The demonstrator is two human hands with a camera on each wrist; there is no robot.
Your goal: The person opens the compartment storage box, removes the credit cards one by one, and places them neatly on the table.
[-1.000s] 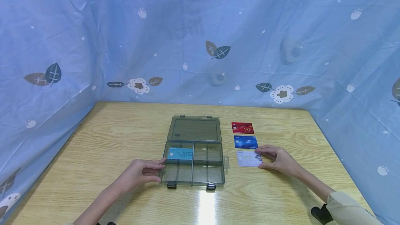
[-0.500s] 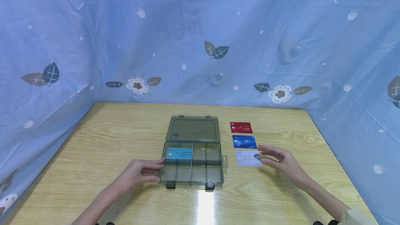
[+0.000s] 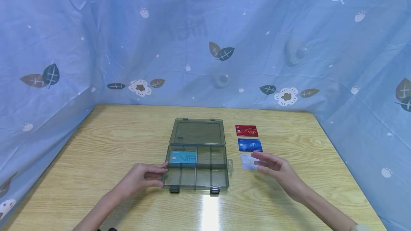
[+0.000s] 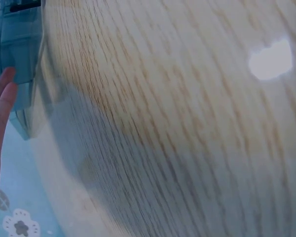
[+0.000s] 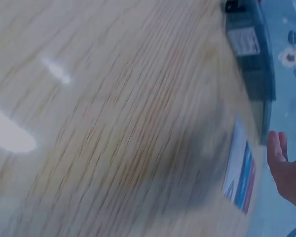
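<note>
A clear grey divided plastic box [image 3: 195, 183] lies with its lid [image 3: 197, 133] folded back on the table. A light blue VIP card [image 3: 183, 157] sits in its back left compartment. My left hand [image 3: 142, 177] rests against the box's left wall, its fingers [image 4: 1, 101] fairly straight. To the right of the box, a red VIP card [image 3: 246, 131], a blue VIP card [image 3: 250, 145] and a white VIP card [image 3: 246, 165] lie in a column. Over the white card hovers my right hand [image 3: 282, 174], fingers apart and holding nothing. It covers the right part of that card.
The box's front latches [image 3: 214, 190] hang open at the near edge. A clear hang tab [image 3: 230, 165] sticks out on its right side. Wood-grain tabletop [image 3: 122, 138] extends around the box, with a blue patterned cloth [image 3: 179, 27] behind and at both sides.
My right hand moved off the white card's right edge, lifted a little, then came left over the card. The white card stays flat. My left hand has kept its place at the box.
</note>
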